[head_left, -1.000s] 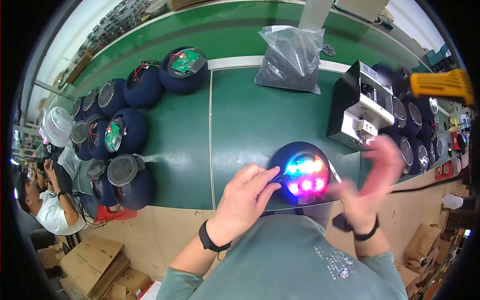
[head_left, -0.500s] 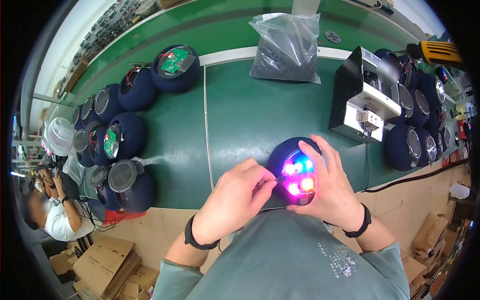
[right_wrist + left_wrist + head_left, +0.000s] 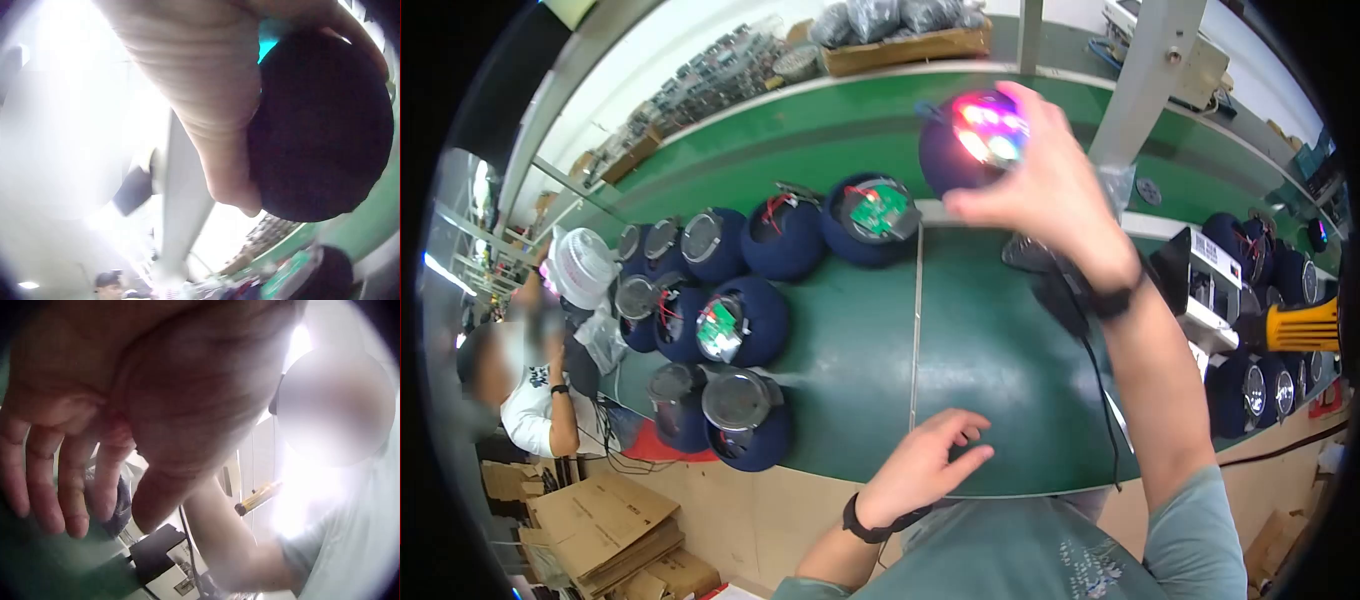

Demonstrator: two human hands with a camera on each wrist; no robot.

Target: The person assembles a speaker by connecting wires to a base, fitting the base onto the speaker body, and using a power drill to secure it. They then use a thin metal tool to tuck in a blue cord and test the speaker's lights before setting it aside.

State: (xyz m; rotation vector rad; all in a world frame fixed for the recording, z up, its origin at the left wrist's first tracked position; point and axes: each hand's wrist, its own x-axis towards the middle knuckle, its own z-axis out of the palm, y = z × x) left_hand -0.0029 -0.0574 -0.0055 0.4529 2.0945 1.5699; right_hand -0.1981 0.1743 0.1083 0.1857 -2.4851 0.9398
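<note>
My right hand (image 3: 1055, 185) grips a round dark-blue ball unit (image 3: 948, 150) from its right side, raised over the back of the bench. Red, pink and white lights glow on the unit's face. In the right wrist view the ball (image 3: 322, 128) fills the right part, with the thumb (image 3: 231, 181) along its side. My left hand (image 3: 930, 460) is over the bench's front edge, fingers loosely bent and holding nothing. The left wrist view shows that hand (image 3: 125, 419) with its fingers hanging apart.
Several dark-blue ball units (image 3: 755, 325) stand in rows at the left, some with green boards. A black-and-white machine (image 3: 1205, 285) and a yellow-handled tool (image 3: 1300, 325) are at the right, near more balls. A person (image 3: 530, 400) sits at the far left.
The lit ball has risen from the bench's front edge to the back in my right hand. My left hand has let go of it. The head view has shifted.
</note>
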